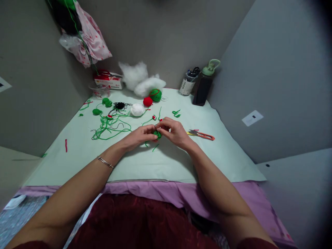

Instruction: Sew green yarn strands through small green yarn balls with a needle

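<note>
In the head view, a small green yarn piece (157,134) sits between my two hands above the middle of the table. My left hand (141,135) is closed on it, thumb and fingers pinching its left side. From above and to the right, my right hand (174,131) pinches a short dark strand of yarn (156,127) at the top of the piece. The fingers partly cover both. Just beyond the fingertips lies a small red and white yarn piece (154,118). Orange-handled thread snips (204,135) rest right of my right hand.
Tangled green yarn (114,133) spreads at the left, near black yarn (119,105). White (137,110), red (147,101) and green (156,95) yarn balls lie farther back. Behind them are white stuffing (149,85), a pen cup (187,85) and a bottle (203,88). Walls enclose the table.
</note>
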Demonstrator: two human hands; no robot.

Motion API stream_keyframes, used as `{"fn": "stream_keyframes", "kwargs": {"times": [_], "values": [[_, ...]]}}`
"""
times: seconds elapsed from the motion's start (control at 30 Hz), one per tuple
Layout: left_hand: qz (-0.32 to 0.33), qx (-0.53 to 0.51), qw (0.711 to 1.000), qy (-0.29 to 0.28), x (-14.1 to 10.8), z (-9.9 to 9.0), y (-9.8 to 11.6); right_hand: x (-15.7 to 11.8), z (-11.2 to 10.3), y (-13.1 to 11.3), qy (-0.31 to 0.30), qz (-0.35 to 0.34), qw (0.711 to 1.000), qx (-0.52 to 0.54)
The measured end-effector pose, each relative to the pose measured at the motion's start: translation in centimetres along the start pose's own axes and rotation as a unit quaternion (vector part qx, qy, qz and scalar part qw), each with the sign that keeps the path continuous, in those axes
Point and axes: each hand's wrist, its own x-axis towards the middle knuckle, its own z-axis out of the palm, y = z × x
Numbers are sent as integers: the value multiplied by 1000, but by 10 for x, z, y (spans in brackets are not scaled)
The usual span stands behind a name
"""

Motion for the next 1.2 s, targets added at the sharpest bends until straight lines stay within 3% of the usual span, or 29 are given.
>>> {"fn": "stream_keyframes", "kwargs": {"times": [0.27,0.37,0.5,0.67,0.87,1.03,1.2], "values": [[0,6,1000,-12,2,2,-2,-1,0,-5,-12,11,1000,9],[6,15,1000,-11,2,1,-1,0,-2,-6,9,37,993,111],[10,58,998,-11,1,0,0,3,-13,-5,75,92,946,302],[16,98,995,-6,2,-1,-2,5,-25,-5,133,128,897,401],[9,118,993,-15,0,0,-1,5,-22,-9,176,122,880,425],[-44,124,988,-82,0,9,-4,9,-33,6,268,88,855,436],[-39,85,995,-18,1,10,-1,8,-46,15,298,102,841,439]]}}
